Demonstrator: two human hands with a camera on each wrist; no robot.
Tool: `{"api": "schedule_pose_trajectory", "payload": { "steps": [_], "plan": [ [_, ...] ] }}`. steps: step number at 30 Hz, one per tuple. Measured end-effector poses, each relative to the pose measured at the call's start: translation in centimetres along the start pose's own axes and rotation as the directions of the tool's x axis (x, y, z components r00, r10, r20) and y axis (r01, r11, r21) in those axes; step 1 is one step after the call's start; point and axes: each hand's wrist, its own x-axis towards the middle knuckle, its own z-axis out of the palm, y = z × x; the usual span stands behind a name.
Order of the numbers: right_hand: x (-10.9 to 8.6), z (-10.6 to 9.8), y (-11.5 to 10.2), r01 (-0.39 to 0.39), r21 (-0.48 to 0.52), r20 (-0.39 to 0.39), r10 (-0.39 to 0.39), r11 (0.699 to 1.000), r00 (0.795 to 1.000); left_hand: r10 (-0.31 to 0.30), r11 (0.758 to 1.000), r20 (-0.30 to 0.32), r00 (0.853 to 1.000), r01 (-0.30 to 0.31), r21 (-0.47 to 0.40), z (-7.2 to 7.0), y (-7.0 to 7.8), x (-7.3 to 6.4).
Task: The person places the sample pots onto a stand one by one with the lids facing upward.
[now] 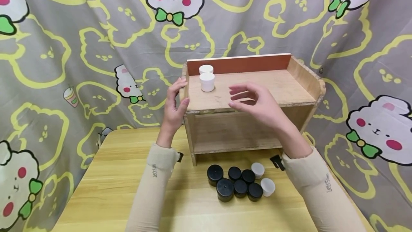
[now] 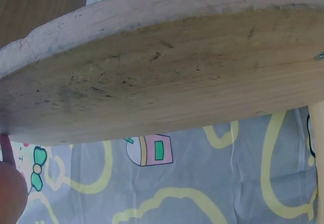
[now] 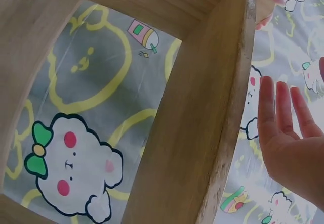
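My left hand (image 1: 175,105) grips the left side panel of a wooden shelf unit (image 1: 251,105), thumb toward the front and fingers over the upper edge. Just right of it, two white lidded jars (image 1: 207,82) stand one behind the other on the top board. My right hand (image 1: 257,105) hovers at the top board's front edge with fingers apart and nothing between them. In the right wrist view, the right hand's fingers (image 3: 284,110) stretch upward beside the board. The left wrist view shows mostly the side panel (image 2: 167,77).
Several black-lidded jars (image 1: 225,189) and two white-lidded jars (image 1: 267,187) are grouped on the wooden table (image 1: 128,174) before the shelf. A black clip-like piece (image 1: 277,162) lies near the right sleeve. A patterned grey curtain (image 1: 96,46) hangs behind.
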Motion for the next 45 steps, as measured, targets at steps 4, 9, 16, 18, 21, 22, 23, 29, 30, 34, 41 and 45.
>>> {"api": "schedule_pose_trajectory", "payload": {
  "steps": [4,9,16,18,21,22,23,29,30,34,41,45],
  "plan": [
    [-2.1,-0.3,0.9,0.036,0.024,0.02,-0.036,0.999,0.999,0.012,1.0,-0.007,1.0,-0.012,0.007,-0.1,-1.9,-0.3],
    [-5.3,-0.9,3.0,0.056,0.03,0.044,-0.057,0.998,0.997,0.012,1.0,-0.001,1.0,-0.012,0.026,-0.3,-4.0,-0.5],
    [-8.8,-1.3,7.0,0.059,-0.004,0.092,-0.059,0.998,0.994,0.004,0.999,0.009,1.0,-0.005,0.038,-0.4,-4.0,-0.5],
    [-9.6,-1.4,8.4,0.047,0.003,0.107,-0.047,0.999,0.993,0.002,0.999,0.011,1.0,-0.002,0.04,-0.3,-3.9,-0.5],
    [-10.8,-1.5,10.5,0.017,0.021,0.128,-0.02,1.0,0.992,-0.005,0.999,0.014,1.0,0.005,0.043,-0.3,-3.8,-0.6],
    [-11.2,-1.5,11.2,0.007,0.026,0.133,-0.01,1.0,0.991,-0.007,0.999,0.015,1.0,0.006,0.045,-0.3,-3.8,-0.6],
    [-11.5,-1.5,11.9,-0.003,0.032,0.137,-0.002,0.999,0.991,-0.008,0.999,0.015,1.0,0.008,0.045,-0.3,-3.8,-0.6],
    [-13.4,-1.3,15.7,-0.093,0.061,0.155,0.083,0.994,0.984,-0.008,0.999,0.016,1.0,0.008,0.047,-0.4,-3.9,-0.6],
    [-13.6,-1.3,16.2,-0.116,0.063,0.163,0.104,0.991,0.981,-0.009,0.999,0.016,1.0,0.008,0.046,-0.4,-3.9,-0.6],
    [-14.6,-1.2,18.3,-0.207,0.079,0.21,0.187,0.975,0.96,-0.013,0.999,0.017,1.0,0.012,0.051,-0.5,-3.8,-0.6],
    [-15.4,-1.0,21.0,-0.282,0.102,0.28,0.245,0.954,0.928,-0.017,0.998,0.013,1.0,0.016,0.058,-0.6,-3.8,-0.6],
    [-15.7,-0.7,22.2,-0.273,0.081,0.295,0.239,0.959,0.925,-0.02,0.998,0.018,1.0,0.019,0.055,-0.5,-3.7,-0.6]
  ]
}}
